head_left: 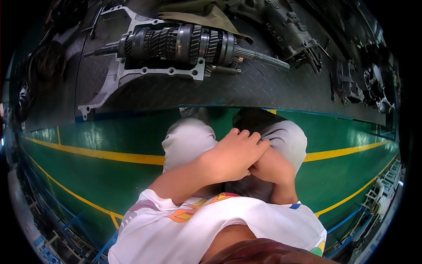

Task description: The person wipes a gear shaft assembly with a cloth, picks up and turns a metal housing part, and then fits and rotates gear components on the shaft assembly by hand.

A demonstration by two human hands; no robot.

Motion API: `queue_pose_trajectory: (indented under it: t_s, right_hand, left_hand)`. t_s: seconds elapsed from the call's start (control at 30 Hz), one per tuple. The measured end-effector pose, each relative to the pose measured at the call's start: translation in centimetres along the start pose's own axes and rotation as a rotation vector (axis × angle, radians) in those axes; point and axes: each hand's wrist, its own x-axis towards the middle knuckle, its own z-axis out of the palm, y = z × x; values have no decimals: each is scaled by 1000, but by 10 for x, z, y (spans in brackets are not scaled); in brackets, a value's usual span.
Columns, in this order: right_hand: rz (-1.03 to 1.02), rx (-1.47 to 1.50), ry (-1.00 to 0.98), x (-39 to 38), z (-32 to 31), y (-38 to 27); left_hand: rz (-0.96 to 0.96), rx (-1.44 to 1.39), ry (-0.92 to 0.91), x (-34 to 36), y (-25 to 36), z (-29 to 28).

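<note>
My two hands rest together between my knees, away from the bench. My left hand lies over the right one, its fingers curled closed around it. Most of my right hand is hidden beneath, so its fingers barely show. Beyond my knees, a gear shaft assembly with several helical gears lies in an opened gearbox housing. A long splined shaft sticks out at its right end. Neither hand touches these parts.
The dark metal workbench has a raised tread pattern. Behind the gears lies an olive cloth. Another metal casing stands to its right, with more machine parts at the far right. Yellow lines cross the green floor.
</note>
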Motion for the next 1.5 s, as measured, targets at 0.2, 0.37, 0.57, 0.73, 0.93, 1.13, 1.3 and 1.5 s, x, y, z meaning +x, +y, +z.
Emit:
queue_pose_trajectory:
  t_s: [0.2,0.37,0.57,0.73,0.93,1.13,1.3,1.5]
  right_hand:
    - [20,-29,10,0,3,1]
    - [21,-41,3,1,4,2]
    - [1,-58,18,0,6,5]
    - [-14,-17,32,0,4,2]
    - [-11,-17,24,1,5,4]
    - [-77,21,117,-1,-9,12]
    - [-350,70,641,26,-87,-14]
    - [-406,-223,816,107,-140,-33]
  left_hand:
    - [-3,38,-2,-2,0,3]
    - [5,50,26,-3,-1,7]
    - [8,78,29,-2,0,6]
    - [4,78,21,-2,1,4]
    - [14,85,41,-1,0,6]
    - [-62,3,51,-2,6,-12]
    - [-123,113,599,10,5,-17]
    - [-142,-3,803,12,10,-15]
